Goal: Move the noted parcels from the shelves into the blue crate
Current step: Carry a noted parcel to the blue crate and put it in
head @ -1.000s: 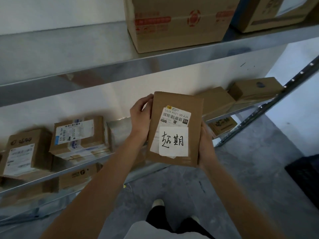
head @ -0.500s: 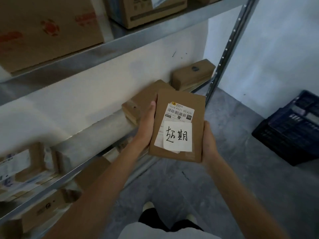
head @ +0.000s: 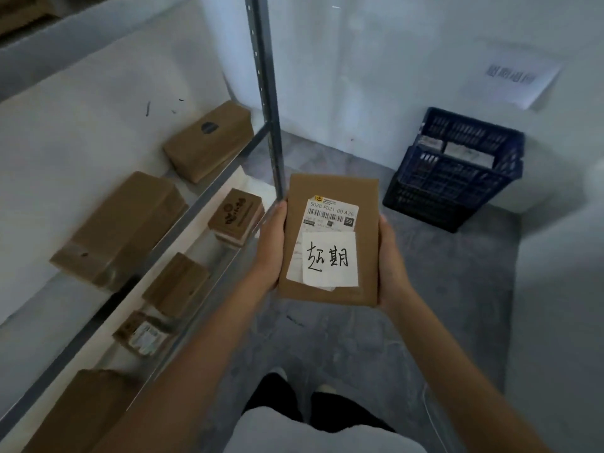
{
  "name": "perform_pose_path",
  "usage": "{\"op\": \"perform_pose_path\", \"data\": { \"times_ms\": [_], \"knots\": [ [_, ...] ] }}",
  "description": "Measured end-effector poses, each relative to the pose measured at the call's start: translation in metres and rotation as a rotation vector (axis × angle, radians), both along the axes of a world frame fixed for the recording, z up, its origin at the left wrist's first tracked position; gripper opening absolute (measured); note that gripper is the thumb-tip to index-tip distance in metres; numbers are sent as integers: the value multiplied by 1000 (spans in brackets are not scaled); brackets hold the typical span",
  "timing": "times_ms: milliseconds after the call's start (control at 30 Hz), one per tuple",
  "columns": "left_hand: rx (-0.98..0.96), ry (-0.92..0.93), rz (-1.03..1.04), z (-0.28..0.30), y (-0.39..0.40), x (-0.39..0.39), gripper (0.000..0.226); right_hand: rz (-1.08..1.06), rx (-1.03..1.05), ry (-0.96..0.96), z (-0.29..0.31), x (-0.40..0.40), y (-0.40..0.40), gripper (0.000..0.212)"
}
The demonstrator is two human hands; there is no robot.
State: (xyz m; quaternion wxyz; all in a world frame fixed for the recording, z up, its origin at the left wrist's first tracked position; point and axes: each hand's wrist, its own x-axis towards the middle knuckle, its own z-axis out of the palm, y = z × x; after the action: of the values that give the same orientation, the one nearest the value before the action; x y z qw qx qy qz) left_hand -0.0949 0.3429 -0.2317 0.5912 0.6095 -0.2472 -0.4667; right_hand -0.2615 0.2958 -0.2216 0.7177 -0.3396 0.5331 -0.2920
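A flat brown parcel (head: 330, 197) with a barcode label and a white handwritten note is held upright in front of me, over the floor. My left hand (head: 271, 246) grips its left edge and my right hand (head: 390, 259) its right edge. The blue crate (head: 454, 184) stands on the floor at the right, against the wall, well beyond the parcel. A couple of white-labelled parcels lie inside the crate.
The metal shelf unit (head: 266, 103) runs along my left, its upright post just behind the parcel. Several brown boxes (head: 209, 138) sit on its shelves. A paper sign (head: 510, 76) hangs on the wall above the crate. Grey floor lies between me and the crate.
My view has swung right, away from the shelves. The parcel stays in both hands, and the blue crate has come fully into view.
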Motion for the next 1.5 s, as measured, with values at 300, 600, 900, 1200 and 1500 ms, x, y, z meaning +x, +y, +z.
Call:
{"op": "perform_pose_path", "data": {
  "times_ms": [300,600,900,1200,1500],
  "knots": [
    [8,88,-317,-16,-112,-3,48,-191,47,35,-20,-7,-77,56],
    [115,176,-439,-42,-233,-47,49,-389,72,99,-32,-49,-169,56],
    [185,173,-573,-63,-368,-120,50,-525,126,97,-55,-119,-281,58],
    [217,165,-597,-74,-503,-188,57,-566,138,63,-71,-186,-416,59],
    [266,203,-625,-95,-641,-214,46,-598,225,13,-96,-205,-545,76]
  ]
}}
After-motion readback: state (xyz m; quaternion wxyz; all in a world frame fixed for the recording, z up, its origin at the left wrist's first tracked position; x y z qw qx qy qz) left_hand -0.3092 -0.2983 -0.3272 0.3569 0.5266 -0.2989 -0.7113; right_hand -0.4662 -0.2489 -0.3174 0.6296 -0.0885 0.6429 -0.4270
